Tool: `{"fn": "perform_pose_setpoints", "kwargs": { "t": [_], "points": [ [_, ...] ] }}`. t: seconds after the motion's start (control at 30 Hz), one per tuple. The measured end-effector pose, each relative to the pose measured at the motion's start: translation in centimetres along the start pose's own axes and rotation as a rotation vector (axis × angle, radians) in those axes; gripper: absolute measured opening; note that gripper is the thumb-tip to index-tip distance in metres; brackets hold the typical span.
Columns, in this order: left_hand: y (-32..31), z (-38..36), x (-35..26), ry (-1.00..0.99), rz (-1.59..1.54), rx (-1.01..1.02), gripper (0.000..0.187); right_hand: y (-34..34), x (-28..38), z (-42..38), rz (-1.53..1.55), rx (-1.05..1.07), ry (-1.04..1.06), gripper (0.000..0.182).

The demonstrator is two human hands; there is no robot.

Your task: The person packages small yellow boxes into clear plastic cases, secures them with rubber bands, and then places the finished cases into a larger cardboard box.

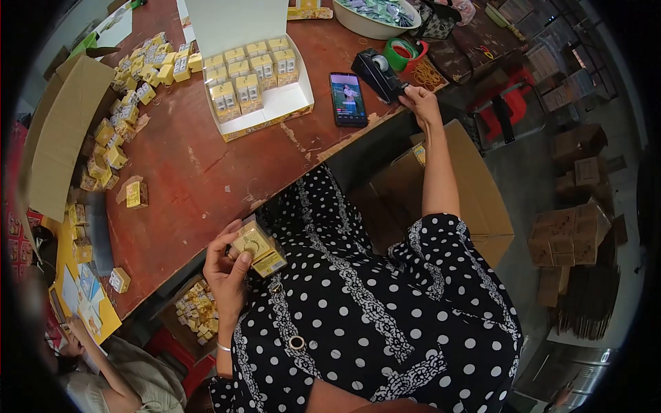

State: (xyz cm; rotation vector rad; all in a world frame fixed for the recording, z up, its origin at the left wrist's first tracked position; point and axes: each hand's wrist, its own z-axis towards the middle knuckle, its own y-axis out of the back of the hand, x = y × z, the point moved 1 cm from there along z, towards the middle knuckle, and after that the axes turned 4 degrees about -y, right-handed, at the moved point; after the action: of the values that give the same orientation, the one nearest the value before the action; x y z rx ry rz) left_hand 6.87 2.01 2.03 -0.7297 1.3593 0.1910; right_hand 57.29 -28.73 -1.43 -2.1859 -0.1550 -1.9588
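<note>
My left hand [227, 268] is closed around a small yellow box [258, 248] in front of my dress, its thumb across the printed face. At the table's near edge, my right hand [421, 107] pinches the tape at the front end of a black tape dispenser [379, 74]; the strip between the fingertips is too small to make out clearly. Left of the dispenser lies a phone [348, 100] with its screen lit. An open display carton [303, 103] holds rows of similar small yellow boxes [249, 93] farther back on the table.
Many loose yellow boxes [148, 65] lie along the left of the red table [206, 172]. Rolls of tape [399, 54], rubber bands [427, 74] and a white basin [375, 27] stand at the back. A cardboard carton [475, 199] is below my right arm. Another person [124, 378] sits lower left.
</note>
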Motion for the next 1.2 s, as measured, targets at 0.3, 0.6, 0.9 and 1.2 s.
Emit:
{"fn": "perform_pose_setpoints", "kwargs": {
  "t": [0.3,0.6,0.9,1.2],
  "points": [
    [-0.3,1.0,-1.3,-0.231,0.086,-0.029,0.035,-0.9,3.6,-1.8,-0.588,-0.215,0.509,0.01],
    [-1.0,1.0,-4.1,-0.57,0.637,-0.121,0.032,-25.8,7.3,-28.5,0.116,0.84,0.026,0.012],
    [-0.6,0.5,-3.6,-0.709,0.717,-0.186,0.032,-29.7,5.2,-31.1,0.024,0.959,-0.029,0.013],
    [-0.1,0.9,-2.9,-0.811,0.827,-0.213,0.03,-30.3,5.2,-31.2,-0.081,0.907,-0.056,0.015]
  ]
}}
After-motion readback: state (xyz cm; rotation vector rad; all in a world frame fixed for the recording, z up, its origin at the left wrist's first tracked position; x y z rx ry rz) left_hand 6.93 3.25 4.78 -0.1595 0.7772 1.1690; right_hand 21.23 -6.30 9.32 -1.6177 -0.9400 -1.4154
